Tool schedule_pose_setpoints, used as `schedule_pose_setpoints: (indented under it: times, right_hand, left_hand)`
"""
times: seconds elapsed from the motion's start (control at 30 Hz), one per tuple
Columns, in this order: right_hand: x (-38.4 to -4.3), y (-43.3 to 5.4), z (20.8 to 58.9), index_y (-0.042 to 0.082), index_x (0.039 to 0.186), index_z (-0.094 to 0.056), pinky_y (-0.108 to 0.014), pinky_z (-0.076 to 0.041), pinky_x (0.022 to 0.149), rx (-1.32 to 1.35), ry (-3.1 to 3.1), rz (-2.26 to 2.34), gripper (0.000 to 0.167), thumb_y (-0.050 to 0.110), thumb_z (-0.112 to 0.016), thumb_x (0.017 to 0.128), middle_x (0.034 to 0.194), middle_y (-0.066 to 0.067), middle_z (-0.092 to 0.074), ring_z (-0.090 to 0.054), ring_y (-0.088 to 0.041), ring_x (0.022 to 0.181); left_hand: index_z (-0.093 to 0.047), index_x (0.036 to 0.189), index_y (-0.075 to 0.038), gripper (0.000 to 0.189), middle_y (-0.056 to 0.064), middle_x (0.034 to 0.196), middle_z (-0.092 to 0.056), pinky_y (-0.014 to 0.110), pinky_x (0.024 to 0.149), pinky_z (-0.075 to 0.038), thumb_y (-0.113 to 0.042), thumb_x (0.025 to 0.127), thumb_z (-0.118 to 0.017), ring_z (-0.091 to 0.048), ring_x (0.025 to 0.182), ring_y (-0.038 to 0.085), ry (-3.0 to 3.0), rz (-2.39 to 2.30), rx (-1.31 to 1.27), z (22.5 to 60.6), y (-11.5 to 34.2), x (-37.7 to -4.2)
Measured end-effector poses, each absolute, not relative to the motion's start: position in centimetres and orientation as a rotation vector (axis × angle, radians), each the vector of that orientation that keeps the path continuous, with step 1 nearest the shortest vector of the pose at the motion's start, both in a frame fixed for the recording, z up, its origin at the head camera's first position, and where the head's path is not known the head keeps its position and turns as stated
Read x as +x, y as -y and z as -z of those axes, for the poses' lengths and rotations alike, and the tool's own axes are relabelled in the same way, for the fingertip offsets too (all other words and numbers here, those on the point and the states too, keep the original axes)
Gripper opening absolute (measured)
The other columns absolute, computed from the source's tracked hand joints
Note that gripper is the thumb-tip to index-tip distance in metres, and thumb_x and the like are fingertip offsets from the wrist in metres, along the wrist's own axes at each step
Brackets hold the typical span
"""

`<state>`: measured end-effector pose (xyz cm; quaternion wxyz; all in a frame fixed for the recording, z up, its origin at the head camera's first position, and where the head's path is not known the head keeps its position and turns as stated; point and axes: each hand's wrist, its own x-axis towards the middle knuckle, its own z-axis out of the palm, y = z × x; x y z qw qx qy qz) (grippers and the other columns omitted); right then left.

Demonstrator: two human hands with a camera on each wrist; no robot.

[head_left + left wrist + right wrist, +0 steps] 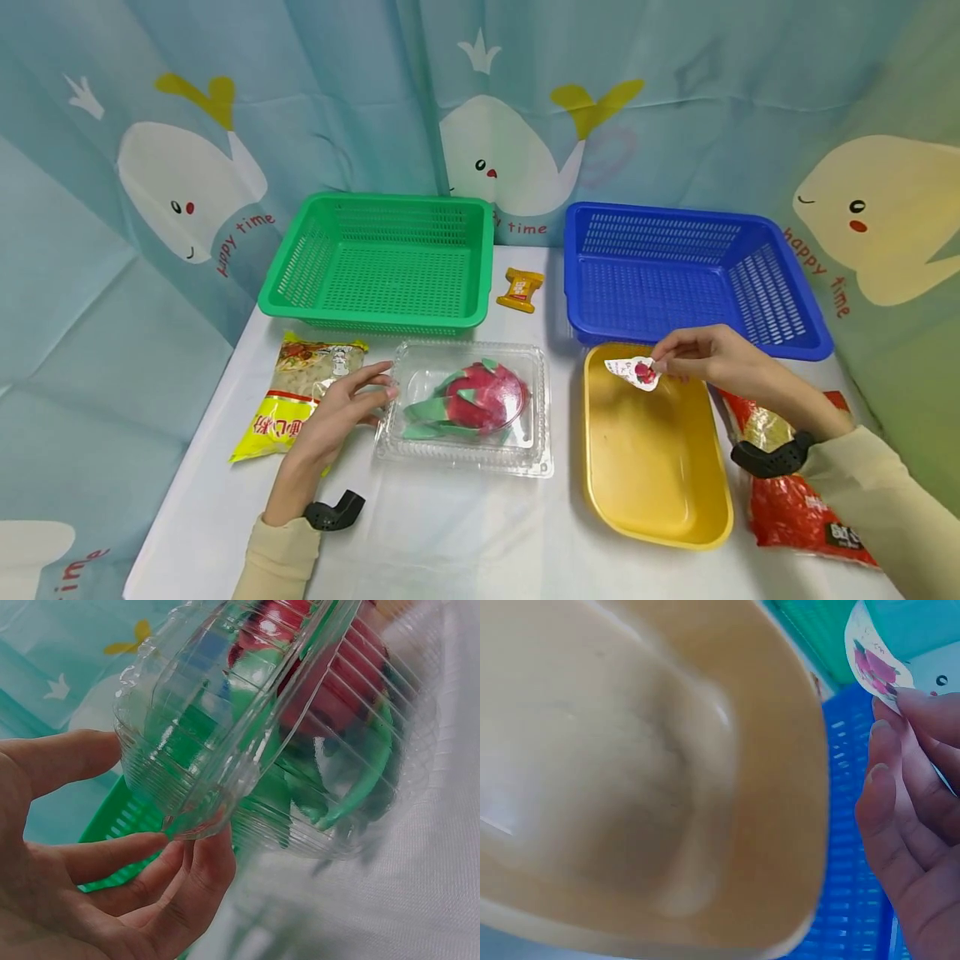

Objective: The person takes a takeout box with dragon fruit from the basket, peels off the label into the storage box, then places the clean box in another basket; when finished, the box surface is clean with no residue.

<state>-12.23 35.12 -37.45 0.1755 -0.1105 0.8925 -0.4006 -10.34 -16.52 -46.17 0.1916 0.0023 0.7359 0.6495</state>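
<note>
**One label [634,372] held aloft**

The right hand [705,358] pinches it over one yellow tub [660,532] toward the surface's [480,542] right edge; the left hand [341,412], relaxed, touches one dragon fruit's [483,400] clear box [465,462]. Two baskets [375,320] stand behind.

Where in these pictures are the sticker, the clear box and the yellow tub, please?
Sticker [636,372]: head view, on its printed face.
Clear box [467,462]: head view, on its ridged near rim.
Yellow tub [647,473]: head view, on its bare floor.

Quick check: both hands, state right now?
Left hand: open, fingertips at the clear rectangular plastic box's edge.
Right hand: closed, pinching a thin white label printed with red fruit.
</note>
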Motion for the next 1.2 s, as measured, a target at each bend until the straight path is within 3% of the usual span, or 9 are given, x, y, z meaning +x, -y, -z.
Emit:
schedule_pose_setpoints:
  times: [0.23, 0.43, 0.73, 1.2]
  right_hand:
    - [-11.0, -34.4, 39.7, -0.002, 0.105, -0.071, -0.03, -0.056, 0.064, -0.352, -2.493, 1.169, 0.011, 0.006, -0.067, 0.098, 0.088, -0.01, -0.073, -0.065, -0.018, 0.071]
    - [-11.2, -33.2, 41.2, 0.002, 0.096, -0.072, -0.022, -0.056, 0.067, -0.463, -2.603, 0.948, 0.005, -0.001, -0.07, 0.092, 0.087, -0.002, -0.073, -0.064, -0.009, 0.075]
    - [-12.0, -32.9, 43.2, 0.006, 0.087, -0.073, -0.02, -0.05, 0.063, -0.552, -2.703, 0.771, 0.007, 0.003, -0.079, 0.085, 0.081, 0.003, -0.072, -0.056, -0.004, 0.07]
    - [-11.9, -32.8, 43.2, 0.006, 0.091, -0.074, -0.022, -0.053, 0.064, -0.585, -2.749, 0.691, 0.01, 0.004, -0.081, 0.084, 0.085, 0.0, -0.074, -0.06, -0.01, 0.072]
  left_hand:
    - [-0.045, 0.154, -0.003, 0.06, 0.023, 0.137, -0.049, 0.028, 0.074, -0.056, -0.019, 0.1, -0.067, -0.059, 0.089, 0.013, -2.065, -1.819, 0.011, 45.9, 16.6, -10.3]
    - [-0.044, 0.154, -0.003, 0.061, 0.021, 0.136, -0.049, 0.028, 0.075, -0.056, -0.019, 0.1, -0.067, -0.058, 0.091, 0.015, -2.074, -1.813, 0.012, 46.0, 16.7, -10.5]
    - [-0.044, 0.154, -0.003, 0.061, 0.022, 0.139, -0.049, 0.029, 0.076, -0.056, -0.02, 0.1, -0.067, -0.059, 0.093, 0.016, -2.063, -1.81, -0.002, 46.1, 16.6, -10.3]
    - [-0.042, 0.155, -0.001, 0.062, 0.024, 0.138, -0.048, 0.028, 0.075, -0.056, -0.018, 0.101, -0.066, -0.059, 0.091, 0.013, -2.053, -1.825, 0.029, 46.0, 16.7, -10.5]
